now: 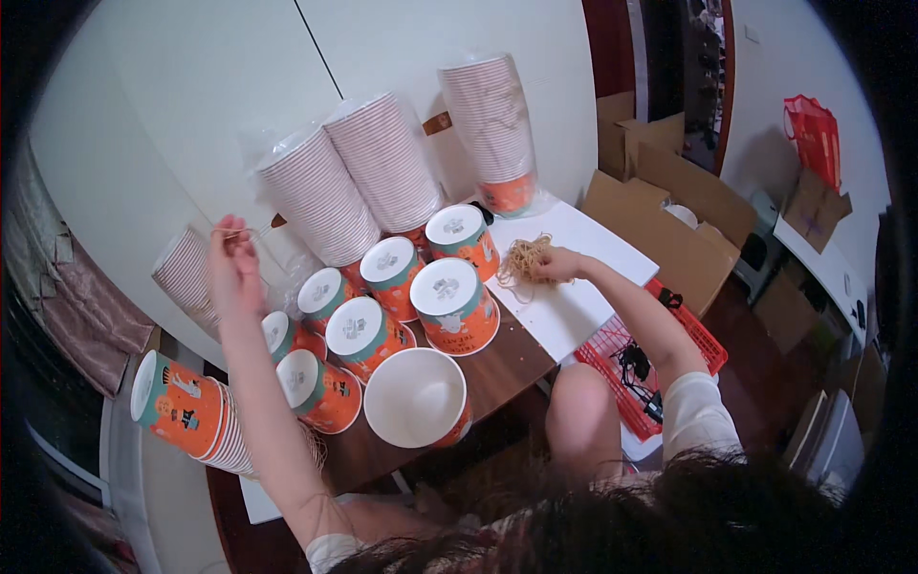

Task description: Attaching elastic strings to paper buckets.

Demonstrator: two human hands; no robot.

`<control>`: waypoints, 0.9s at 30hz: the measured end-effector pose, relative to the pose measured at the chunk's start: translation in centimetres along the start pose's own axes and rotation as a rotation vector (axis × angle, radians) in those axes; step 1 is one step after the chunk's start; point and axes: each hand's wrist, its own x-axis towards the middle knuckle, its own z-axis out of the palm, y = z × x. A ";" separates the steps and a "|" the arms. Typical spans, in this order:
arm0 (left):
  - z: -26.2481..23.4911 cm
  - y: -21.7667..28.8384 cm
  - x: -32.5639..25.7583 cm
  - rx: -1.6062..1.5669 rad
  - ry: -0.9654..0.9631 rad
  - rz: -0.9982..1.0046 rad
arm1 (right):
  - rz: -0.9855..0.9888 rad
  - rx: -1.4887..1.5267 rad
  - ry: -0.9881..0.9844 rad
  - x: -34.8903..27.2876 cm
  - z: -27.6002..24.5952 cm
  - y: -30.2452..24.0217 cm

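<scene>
My left hand (236, 268) is raised above the left side of the table, its fingers bent together around a thin tan rubber band (232, 231). On the white tabletop, my right hand (557, 265) has its fingertips closed in a tangled pile of rubber bands (524, 259). Between my arms stand several orange and teal paper buckets, bottoms up, such as the large one (459, 320). Nearest me, an open paper bucket (417, 394) shows its white inside. A tilted stack of nested buckets (182, 407) lies left of my left forearm.
Tall plastic-wrapped bucket stacks (384, 163) lean along the wall, with another wrapped stack (488, 124) at the back right. A red basket (612, 368) holding black cables sits below my right forearm. Open cardboard boxes (669, 215) stand beyond the white table (574, 316).
</scene>
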 end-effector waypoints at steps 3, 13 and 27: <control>-0.1 2.0 -1.4 0.051 0.037 -0.016 | -0.087 -0.100 -0.024 0.2 1.3 2.5; 3.1 0.3 -9.0 1.323 -0.500 0.153 | -0.806 0.319 0.239 -3.2 1.9 -16.0; -2.4 -3.5 -13.0 1.341 -0.655 0.149 | -0.508 1.141 -0.363 -3.2 7.1 -25.1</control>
